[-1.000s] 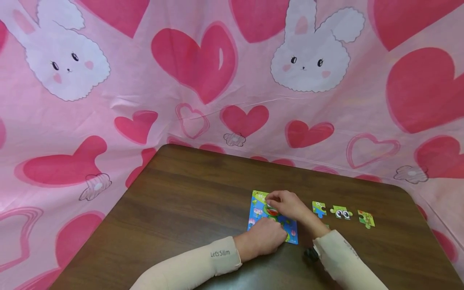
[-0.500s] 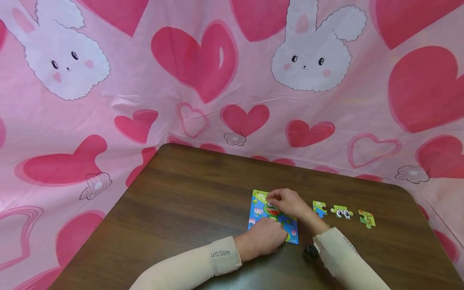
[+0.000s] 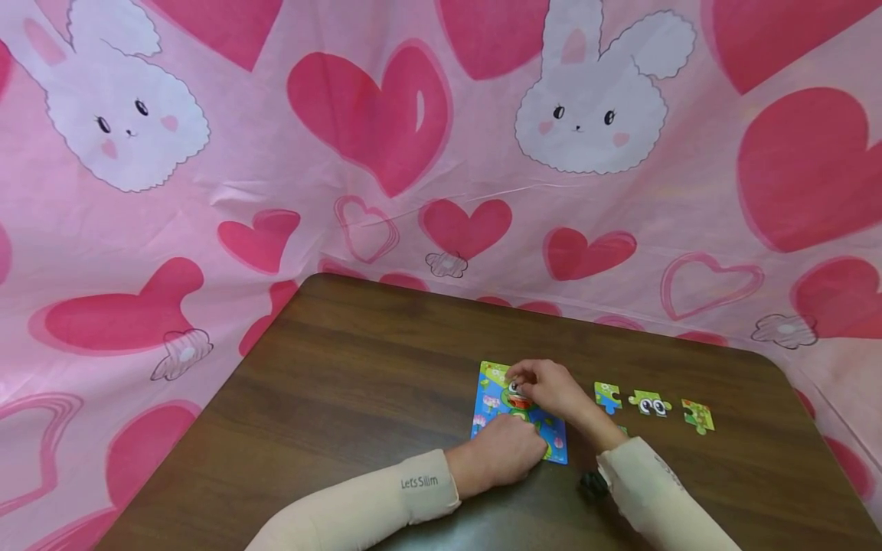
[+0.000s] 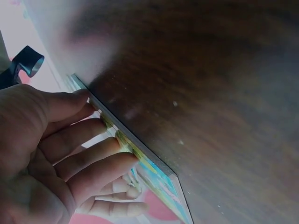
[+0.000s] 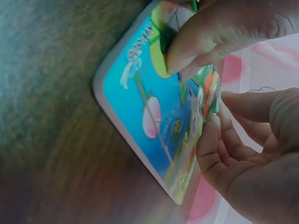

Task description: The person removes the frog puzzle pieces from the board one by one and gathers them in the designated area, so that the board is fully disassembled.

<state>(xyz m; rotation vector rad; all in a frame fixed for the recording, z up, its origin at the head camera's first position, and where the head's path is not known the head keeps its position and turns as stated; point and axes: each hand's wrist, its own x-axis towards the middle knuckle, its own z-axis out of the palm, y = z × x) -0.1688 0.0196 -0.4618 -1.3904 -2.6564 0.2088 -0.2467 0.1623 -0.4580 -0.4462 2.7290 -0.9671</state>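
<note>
My left hand (image 3: 506, 450) grips the near edge of a frog puzzle board (image 3: 487, 413), which has a blue and green picture. In the left wrist view its thumb is at the board's edge (image 4: 161, 163) and its other fingers curl toward the picture. Over the board's upper part, my right hand (image 3: 550, 387) pinches a puzzle piece (image 5: 211, 91) with orange and green on it between thumb and fingers. The right wrist view shows this piece tilted, close over the board. The hands cover part of the picture.
To the right on the brown wooden table (image 3: 344, 367) lie several loose pieces: a blue-green one (image 3: 607, 396), one with two cartoon eyes (image 3: 650, 403) and a green-and-red one (image 3: 699, 415). Another piece is partly hidden by the right forearm. A pink heart-print cloth (image 3: 482, 184) hangs behind.
The right hand and its puzzle piece shift only slightly over the board, and more of a white eye shows at the fingertips now. The left hand stays in place.
</note>
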